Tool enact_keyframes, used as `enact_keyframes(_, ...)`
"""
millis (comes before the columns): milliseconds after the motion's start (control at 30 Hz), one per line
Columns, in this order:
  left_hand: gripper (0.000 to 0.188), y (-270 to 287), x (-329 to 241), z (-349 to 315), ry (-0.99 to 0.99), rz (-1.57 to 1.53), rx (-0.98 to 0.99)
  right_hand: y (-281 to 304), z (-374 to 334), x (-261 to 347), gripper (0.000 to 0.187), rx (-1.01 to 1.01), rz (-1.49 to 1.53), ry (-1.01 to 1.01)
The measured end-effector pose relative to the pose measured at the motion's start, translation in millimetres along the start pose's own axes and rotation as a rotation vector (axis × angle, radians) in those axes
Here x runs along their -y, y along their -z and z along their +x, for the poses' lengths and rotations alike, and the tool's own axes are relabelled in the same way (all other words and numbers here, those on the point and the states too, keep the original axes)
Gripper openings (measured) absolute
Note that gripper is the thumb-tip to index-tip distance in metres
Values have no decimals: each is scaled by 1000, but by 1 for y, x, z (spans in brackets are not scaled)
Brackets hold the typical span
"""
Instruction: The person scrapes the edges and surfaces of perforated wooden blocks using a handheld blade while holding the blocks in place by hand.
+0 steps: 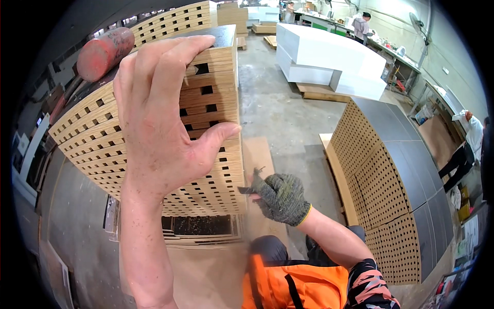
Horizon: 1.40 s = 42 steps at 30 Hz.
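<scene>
My left hand [159,113], bare, is raised against the corner of a tall stack of slotted wooden boards [103,149]. Its fingers reach over the top edge and the thumb is spread wide toward the side corner, so the hand spans several layers without closing round any. My right hand [283,198] wears a grey knit glove with a yellow cuff. It is closed beside the stack, lower down; dark frayed scraps stick out at its fingers, and what they belong to is unclear. A mallet with a worn red cylindrical head [105,54] lies on top of the stack.
To the right stands a second stack of perforated boards [381,190] with dark tops. White blocks [329,59] sit on a pallet farther back. One person [362,28] is at a far bench, another [465,147] at the right edge. Brown sheets [200,278] lie by my legs.
</scene>
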<state>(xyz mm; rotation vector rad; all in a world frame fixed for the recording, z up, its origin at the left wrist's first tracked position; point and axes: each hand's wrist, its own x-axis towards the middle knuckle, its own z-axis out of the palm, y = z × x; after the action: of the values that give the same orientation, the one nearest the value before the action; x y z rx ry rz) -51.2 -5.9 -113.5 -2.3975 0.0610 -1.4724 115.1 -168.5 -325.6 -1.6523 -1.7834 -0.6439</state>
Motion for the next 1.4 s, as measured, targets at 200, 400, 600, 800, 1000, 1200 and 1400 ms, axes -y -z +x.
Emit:
enact_keyframes(200, 91, 0, 0, 0, 0, -7, 0, 11, 17, -9, 41, -1, -54, 114)
enact_keyframes(400, 91, 1, 0, 0, 1, -3, 11, 26, 26, -14, 43, 57, -130, 211)
enact_keyframes(600, 91, 0, 1, 0, -22, -6, 5, 23, 6, -11, 51, -327, -57, 63)
enact_keyframes(800, 90, -1, 1, -1, -15, 19, 2, 3, -25, 13, 40, -276, 212, -169)
enact_keyframes(1000, 89, -1, 3, -2, -27, 29, -2, -11, -46, 22, 38, -62, 313, -151)
enact_keyframes(1200, 91, -1, 0, -2, 1, 19, -3, -22, -47, 16, 50, -93, 222, -49)
enact_keyframes(1400, 92, -1, 1, -3, -3, 0, -4, -23, -42, 16, 53, -83, 241, -96)
